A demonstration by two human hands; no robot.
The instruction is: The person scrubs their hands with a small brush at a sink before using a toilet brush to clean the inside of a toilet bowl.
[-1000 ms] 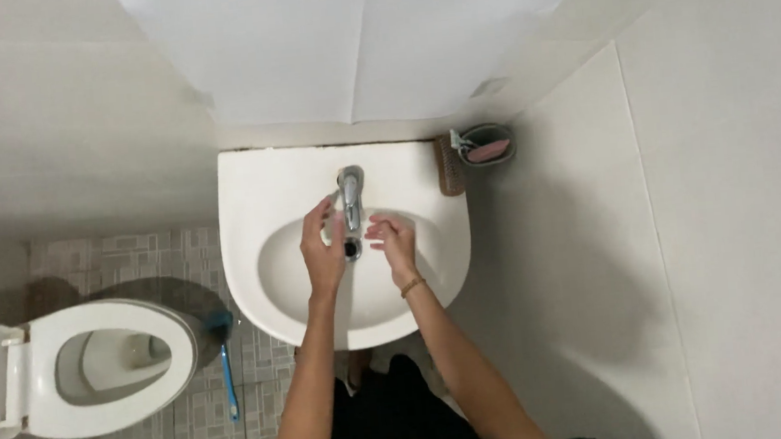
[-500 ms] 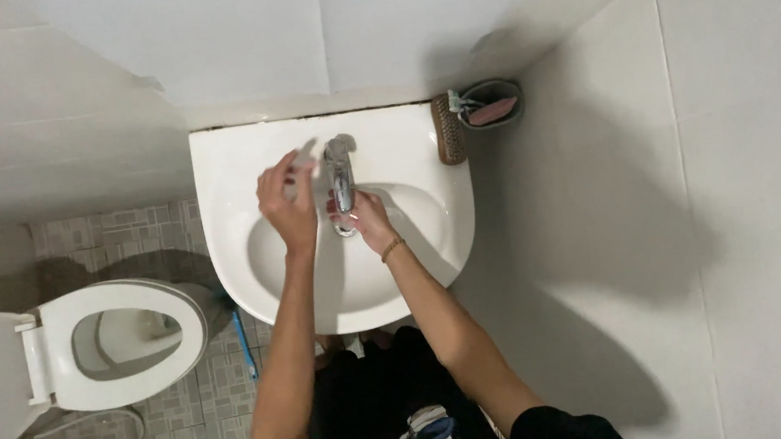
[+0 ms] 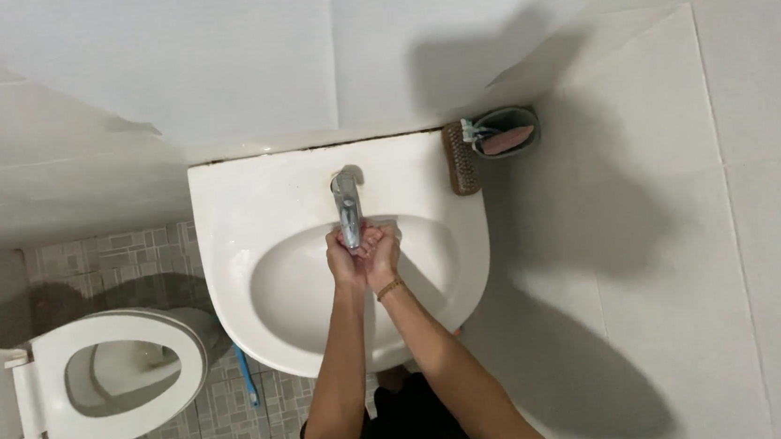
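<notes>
From the head camera, the left hand and right hand press together over the sink, right under the spout of the tap. Their fingers curl around each other and hold nothing that can be seen; whether water runs is hard to tell. A band circles the right wrist. The sink's right rim carries a brown brush beside a grey cup. The toilet is cut off at the left edge.

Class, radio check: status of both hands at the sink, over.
Left hand and right hand pressed together under the tap. Both over the white sink. Nothing held. Nothing in the way.
</notes>
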